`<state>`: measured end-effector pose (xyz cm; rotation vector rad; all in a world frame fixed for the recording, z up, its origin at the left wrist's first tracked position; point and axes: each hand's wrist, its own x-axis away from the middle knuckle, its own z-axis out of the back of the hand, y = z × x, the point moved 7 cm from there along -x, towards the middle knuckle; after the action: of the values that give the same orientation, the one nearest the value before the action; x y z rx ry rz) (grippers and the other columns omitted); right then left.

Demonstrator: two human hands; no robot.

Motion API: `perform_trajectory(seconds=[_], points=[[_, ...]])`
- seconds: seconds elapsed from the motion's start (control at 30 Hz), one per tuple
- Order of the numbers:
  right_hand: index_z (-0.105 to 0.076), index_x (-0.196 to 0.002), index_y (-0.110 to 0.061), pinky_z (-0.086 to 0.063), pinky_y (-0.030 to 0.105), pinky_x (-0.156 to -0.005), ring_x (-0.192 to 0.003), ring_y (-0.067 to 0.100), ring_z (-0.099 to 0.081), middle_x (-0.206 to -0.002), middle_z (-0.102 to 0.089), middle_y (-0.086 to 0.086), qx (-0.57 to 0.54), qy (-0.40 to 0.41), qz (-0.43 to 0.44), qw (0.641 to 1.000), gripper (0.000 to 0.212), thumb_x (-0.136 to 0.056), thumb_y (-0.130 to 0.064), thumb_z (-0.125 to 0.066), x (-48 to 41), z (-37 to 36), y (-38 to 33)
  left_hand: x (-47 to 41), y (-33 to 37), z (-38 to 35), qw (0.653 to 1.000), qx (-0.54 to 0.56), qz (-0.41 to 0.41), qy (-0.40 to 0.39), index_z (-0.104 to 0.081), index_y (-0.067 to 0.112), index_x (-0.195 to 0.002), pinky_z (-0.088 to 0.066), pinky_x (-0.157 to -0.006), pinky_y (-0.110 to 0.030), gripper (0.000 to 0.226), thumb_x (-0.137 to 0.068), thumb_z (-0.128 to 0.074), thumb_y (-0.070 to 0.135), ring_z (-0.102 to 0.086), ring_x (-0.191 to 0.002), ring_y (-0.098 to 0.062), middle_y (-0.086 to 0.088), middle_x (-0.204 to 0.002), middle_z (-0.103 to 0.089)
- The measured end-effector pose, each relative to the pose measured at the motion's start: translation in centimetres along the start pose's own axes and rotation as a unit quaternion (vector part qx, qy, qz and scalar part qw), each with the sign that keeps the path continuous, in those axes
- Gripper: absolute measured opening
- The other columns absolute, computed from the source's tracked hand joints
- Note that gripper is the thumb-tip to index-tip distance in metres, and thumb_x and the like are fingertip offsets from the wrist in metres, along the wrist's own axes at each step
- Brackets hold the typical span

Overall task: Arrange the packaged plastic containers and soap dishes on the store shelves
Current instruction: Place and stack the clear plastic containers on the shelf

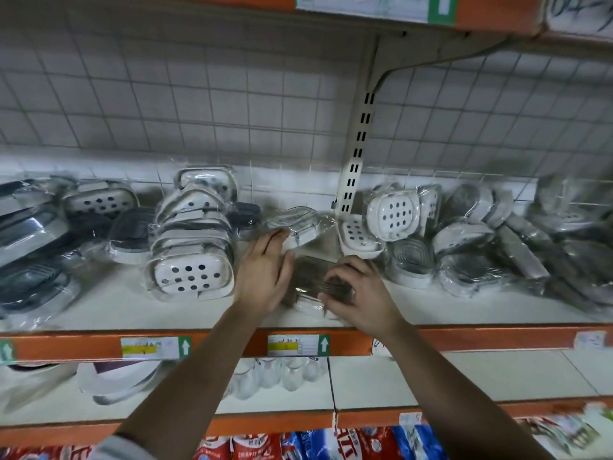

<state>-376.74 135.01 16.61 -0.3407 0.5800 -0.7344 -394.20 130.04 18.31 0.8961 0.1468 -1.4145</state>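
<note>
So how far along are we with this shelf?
Done-looking: the white perforated stack stands in order. In hand: the right hand grips a dark ribbed dish, the left hand touches a clear dish. Left: the jumbled heap on the right.

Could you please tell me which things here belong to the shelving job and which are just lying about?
Job: dark ridged dish, left hand, right hand, clear dish, white holed dishes.
Lying about: price label, glassware below, red and blue bags.
</note>
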Motion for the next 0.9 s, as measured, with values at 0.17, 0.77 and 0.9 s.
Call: perform_trajectory(seconds=[0.17, 0.77, 0.9], points=[[-0.075, -0.100, -0.025, -0.044, 0.035, -0.090, -0.105, 0.023, -0.050, -0.105, -0.057, -0.002, 0.012, 0.072, -0.032, 0.997, 0.036, -0.073, -0.047, -0.078, 1.9, 2.6, 1.2, -2.5, -1.0, -2.9, 0.997, -0.047, 0.004, -0.068, -0.049, 0.008, -0.138, -0.036, -0.110, -0.042, 0.042, -0.100, -0.045, 0.026, -0.046, -0.129, -0.028, -0.012, -0.140, -0.051], [-0.067, -0.115, -0.019, -0.049, 0.039, -0.095, -0.116, 0.019, -0.048, -0.125, -0.050, -0.001, 0.063, 0.068, -0.114, 0.989, 0.043, -0.079, -0.043, -0.069, 4.8, 3.7, 3.0, -1.7, -0.3, -3.9, 0.985, -0.140, 0.028, -0.096, -0.070, 0.017, -0.117, -0.035, -0.099, -0.041, 0.035, -0.085, -0.069, 0.030, -0.043, -0.115, -0.026, -0.006, -0.114, -0.055], [-0.060, -0.125, -0.021, -0.052, 0.033, -0.092, -0.109, 0.014, -0.057, -0.134, -0.041, -0.004, 0.040, 0.039, -0.128, 0.990, 0.054, -0.078, -0.046, -0.071, 5.3, 3.4, 3.1, 0.0, 0.0, -3.3, 0.989, -0.073, 0.053, -0.115, -0.069, 0.019, -0.109, -0.029, -0.109, -0.048, 0.037, -0.078, -0.075, 0.036, -0.036, -0.129, -0.029, -0.006, -0.132, -0.047]])
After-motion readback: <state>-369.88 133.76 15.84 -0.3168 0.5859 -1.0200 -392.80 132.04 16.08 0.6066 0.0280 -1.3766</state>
